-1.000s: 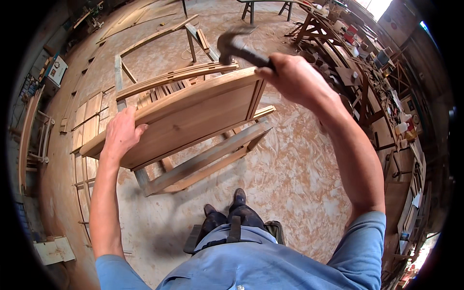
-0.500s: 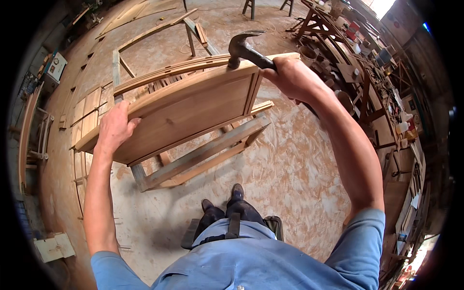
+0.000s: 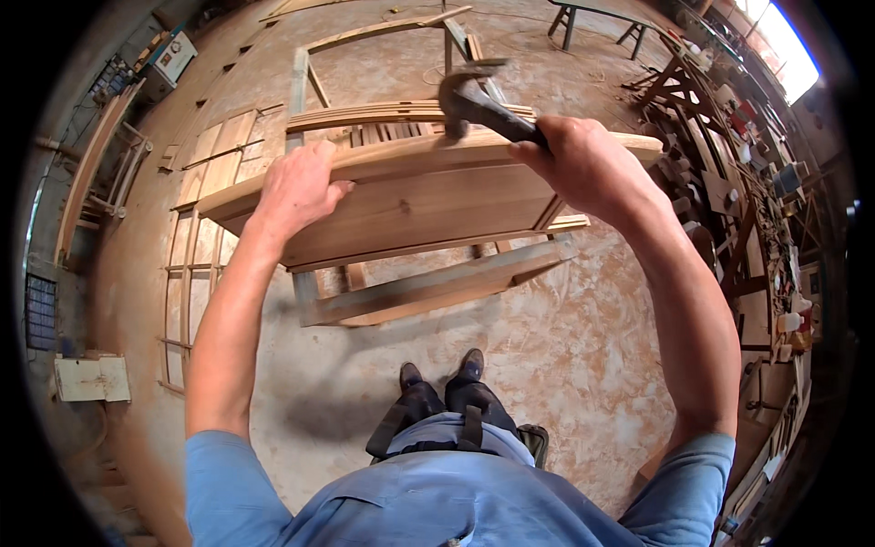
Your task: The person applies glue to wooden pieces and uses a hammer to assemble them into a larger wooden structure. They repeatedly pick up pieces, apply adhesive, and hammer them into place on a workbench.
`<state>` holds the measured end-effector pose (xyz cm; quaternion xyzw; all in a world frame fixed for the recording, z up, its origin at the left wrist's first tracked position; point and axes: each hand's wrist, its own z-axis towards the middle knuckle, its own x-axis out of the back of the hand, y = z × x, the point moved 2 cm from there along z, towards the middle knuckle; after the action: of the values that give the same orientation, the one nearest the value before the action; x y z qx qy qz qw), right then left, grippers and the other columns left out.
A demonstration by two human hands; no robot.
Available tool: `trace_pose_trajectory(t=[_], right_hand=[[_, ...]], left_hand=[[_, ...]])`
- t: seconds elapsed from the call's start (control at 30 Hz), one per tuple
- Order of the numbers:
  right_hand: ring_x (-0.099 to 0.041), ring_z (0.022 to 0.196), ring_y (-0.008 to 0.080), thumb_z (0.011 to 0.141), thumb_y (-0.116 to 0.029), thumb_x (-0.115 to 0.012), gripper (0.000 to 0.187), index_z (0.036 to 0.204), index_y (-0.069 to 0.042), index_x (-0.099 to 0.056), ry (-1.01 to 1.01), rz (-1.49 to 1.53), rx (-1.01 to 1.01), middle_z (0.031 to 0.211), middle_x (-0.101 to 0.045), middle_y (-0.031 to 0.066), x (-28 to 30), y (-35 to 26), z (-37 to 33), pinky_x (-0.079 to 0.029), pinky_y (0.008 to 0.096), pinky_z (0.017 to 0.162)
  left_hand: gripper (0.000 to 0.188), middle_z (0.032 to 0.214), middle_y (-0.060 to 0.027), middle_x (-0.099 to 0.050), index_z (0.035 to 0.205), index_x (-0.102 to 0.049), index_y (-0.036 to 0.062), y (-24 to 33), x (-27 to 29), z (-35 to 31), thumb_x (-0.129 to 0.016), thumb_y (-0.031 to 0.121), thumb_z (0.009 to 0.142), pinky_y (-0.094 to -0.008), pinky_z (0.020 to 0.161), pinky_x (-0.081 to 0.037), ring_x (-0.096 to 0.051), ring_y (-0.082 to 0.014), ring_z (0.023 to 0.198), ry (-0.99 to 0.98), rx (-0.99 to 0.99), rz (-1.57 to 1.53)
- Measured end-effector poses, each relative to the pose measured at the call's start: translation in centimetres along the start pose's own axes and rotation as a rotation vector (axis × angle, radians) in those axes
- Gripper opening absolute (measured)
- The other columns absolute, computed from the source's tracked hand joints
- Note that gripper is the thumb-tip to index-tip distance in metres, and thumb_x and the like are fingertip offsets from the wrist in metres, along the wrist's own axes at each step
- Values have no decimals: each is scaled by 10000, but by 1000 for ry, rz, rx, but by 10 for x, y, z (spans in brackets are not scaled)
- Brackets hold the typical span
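Note:
A framed wooden panel [image 3: 428,205] stands tilted on edge in front of me, its flat face toward me. My left hand [image 3: 299,187] is closed over the panel's upper edge, left of the middle, with the thumb on the near face. In my right hand [image 3: 583,164] is a claw hammer [image 3: 483,108], gripped by the handle. Its dark head is at the panel's upper rail, between my two hands; whether it touches the wood I cannot tell. The lower end of the handle is hidden by my hand and forearm.
Under the panel is a wooden trestle [image 3: 428,287]. Thin wooden strips [image 3: 392,114] lie just beyond it, with another wooden frame [image 3: 365,38] farther off. A cluttered workbench [image 3: 747,182] runs along the right. On the left stand a machine [image 3: 171,59] and a pale box [image 3: 93,378].
My view has turned, so the panel shows farther right and more level. My left hand has shifted along its edge toward the middle; the hammer head is now nearer the panel's middle.

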<state>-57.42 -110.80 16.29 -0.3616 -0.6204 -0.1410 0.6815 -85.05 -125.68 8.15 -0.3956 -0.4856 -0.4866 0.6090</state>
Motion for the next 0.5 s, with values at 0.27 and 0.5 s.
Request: trace_pose_trajectory(t=[0.27,0.5], right_hand=[[-655,645,285,951,-374,-600,368,892,-12,-632,69,276,-31,699,-655,170,-49,41,-44,-520,427,624],[-583,553,187,924,-370,-637,387,821,-2,-576,-54,689,-560,616,-573,103,-226,112,-181,-475,352,514]], left_hand=[[416,945,-202,-639,1007,-546,5,2,1,3,-762,258,760,-468,791,-484,-612,-393,938,20,-20,-63],[434,970,-199,-638,1076,-545,26,-5,0,18,-749,251,766,-473,788,-475,-599,-407,966,-56,-7,-93]])
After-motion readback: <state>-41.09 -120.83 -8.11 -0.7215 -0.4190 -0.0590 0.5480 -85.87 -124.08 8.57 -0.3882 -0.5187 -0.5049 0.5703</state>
